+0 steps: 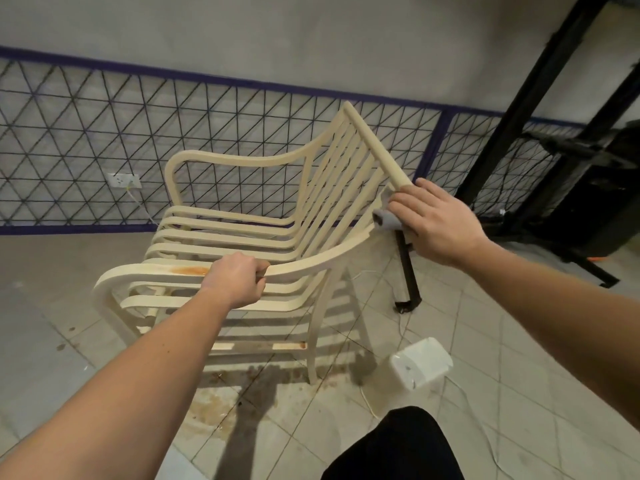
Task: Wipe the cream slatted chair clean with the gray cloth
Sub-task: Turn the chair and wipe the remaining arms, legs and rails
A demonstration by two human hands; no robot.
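Near floor: tiled floor (485, 393) with brown staining under the chair; a white overturned tub (420, 363) sits just beside the back leg (keep feet off it while moving round).
Left hand: left hand (239, 280) wraps its curled fingers round the near armrest, just beside an orange rust-coloured stain (190, 270). It looks to be steadying the frame; best held firm so the chair does not rock under the wipe.
Chair: cream slatted chair (263, 233) stands on the floor, side-on, back slats rising to the right.
Right hand: right hand (438, 221) presses the gray cloth (386, 220) against the near end of the top rail, fingers lying fairly flat over it; only a small bunch of cloth shows beneath the palm.
Step in hand: wiping the top rail and upper corner, by my reading.
Doing it well: run along the rail's length, then down each slat singly (gaps trap dirt); refold to a clean face; the armrest stain likely needs firmer rubbing.
Far: mesh wall panel (104, 143) and black metal frame (540, 98) behind.
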